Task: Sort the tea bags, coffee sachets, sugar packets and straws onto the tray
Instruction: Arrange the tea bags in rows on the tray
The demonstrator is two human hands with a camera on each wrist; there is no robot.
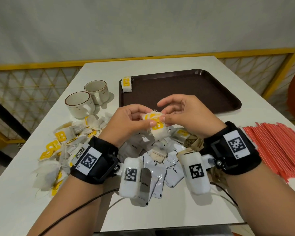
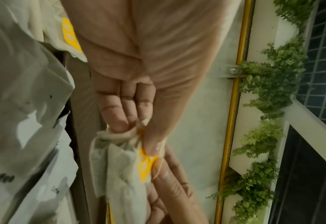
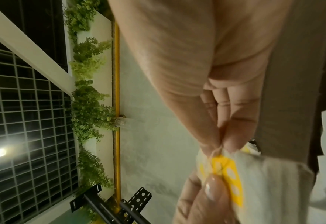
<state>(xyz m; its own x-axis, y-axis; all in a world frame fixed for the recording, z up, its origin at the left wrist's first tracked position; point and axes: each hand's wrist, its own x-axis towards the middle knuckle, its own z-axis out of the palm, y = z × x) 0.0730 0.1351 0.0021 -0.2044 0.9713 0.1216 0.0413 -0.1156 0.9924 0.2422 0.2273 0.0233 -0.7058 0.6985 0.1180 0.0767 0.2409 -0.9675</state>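
Wrist units hide part of the coffee sachets (image 1: 173,174); tea-bag tag print is unreadable.

A white counter (image 1: 160,65) is carrying a brown tray (image 1: 186,92) toward its far right corner. Two cups (image 1: 87,99) are standing at the far left, tea bags (image 1: 61,142) are spreading along the left edge, coffee sachets (image 1: 160,171) are piling mid-counter, and red straws (image 1: 276,147) are lying along the right edge.
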